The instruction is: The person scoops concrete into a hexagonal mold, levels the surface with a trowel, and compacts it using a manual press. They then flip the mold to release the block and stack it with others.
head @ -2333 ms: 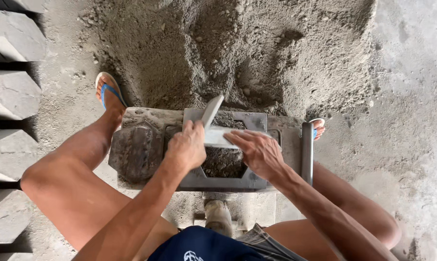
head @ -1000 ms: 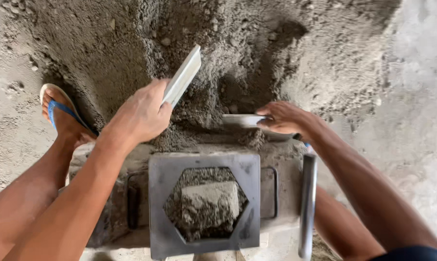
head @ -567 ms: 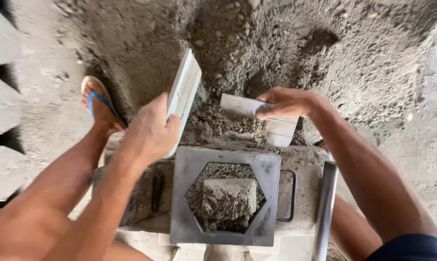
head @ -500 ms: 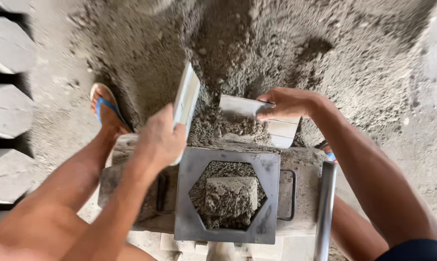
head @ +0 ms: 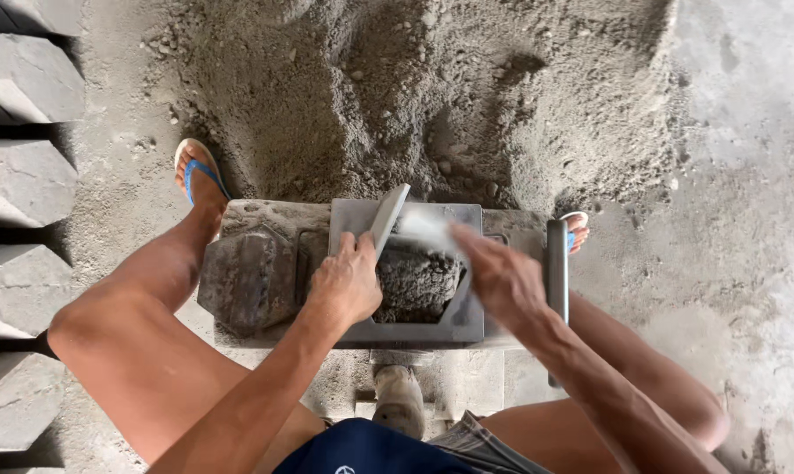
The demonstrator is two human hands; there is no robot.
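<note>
Both plates have come back from the pile: my left hand [head: 348, 283] grips one flat plate [head: 386, 217], my blurred right hand [head: 500, 276] another, over the mould [head: 405, 326] mid-frame. Filling step; next, level the mix [head: 414, 279].

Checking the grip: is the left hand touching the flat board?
Touching. The head view shows the left hand with fingers wrapped around the flat board.
</note>
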